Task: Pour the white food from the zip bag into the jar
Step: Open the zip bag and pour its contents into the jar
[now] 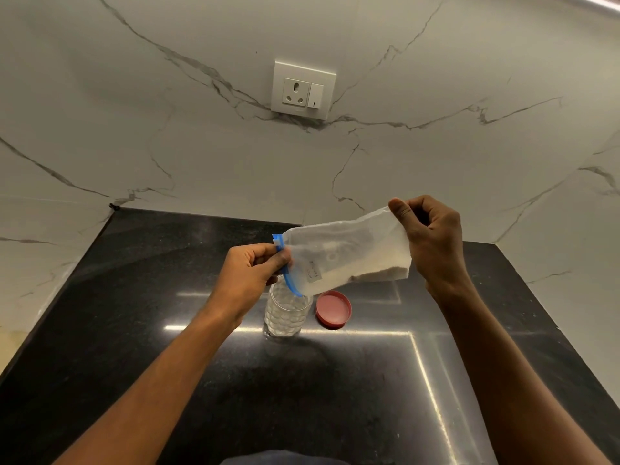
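A clear zip bag point(349, 253) with a blue zip strip hangs tilted above the counter, its mouth low at the left. White food lies along its lower edge. My left hand point(250, 273) pinches the blue zip end. My right hand point(432, 236) grips the bag's raised bottom end. Right under the bag's mouth stands a clear dimpled jar point(287, 313), upright and open, partly hidden by my left hand and the bag. White food shows inside the jar.
A red lid point(333, 309) lies flat just right of the jar on the black stone counter point(167, 297). A marble wall with a white socket and switch point(303, 90) rises behind. The counter's edges run along the left and right.
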Demonstrator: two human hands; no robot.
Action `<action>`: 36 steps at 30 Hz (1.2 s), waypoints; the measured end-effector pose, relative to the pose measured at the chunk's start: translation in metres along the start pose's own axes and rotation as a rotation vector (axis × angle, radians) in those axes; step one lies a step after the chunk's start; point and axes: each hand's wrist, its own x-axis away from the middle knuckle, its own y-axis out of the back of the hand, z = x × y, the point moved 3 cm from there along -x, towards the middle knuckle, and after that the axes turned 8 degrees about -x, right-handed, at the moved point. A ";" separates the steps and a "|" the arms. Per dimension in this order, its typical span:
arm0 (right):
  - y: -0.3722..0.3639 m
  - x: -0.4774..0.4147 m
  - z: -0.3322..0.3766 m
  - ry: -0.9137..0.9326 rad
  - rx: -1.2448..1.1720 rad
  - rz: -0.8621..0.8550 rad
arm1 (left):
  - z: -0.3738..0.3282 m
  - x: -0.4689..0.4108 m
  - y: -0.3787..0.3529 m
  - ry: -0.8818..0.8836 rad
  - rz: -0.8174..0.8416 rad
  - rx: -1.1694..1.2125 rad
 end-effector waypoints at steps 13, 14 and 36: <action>-0.007 -0.005 0.013 0.016 0.066 0.062 | -0.001 0.000 0.003 0.016 -0.023 0.008; -0.007 -0.005 0.014 0.019 0.066 0.060 | -0.001 0.000 0.003 0.020 -0.024 0.009; -0.008 -0.007 0.019 0.038 0.105 0.110 | 0.006 0.001 0.006 0.049 -0.019 0.022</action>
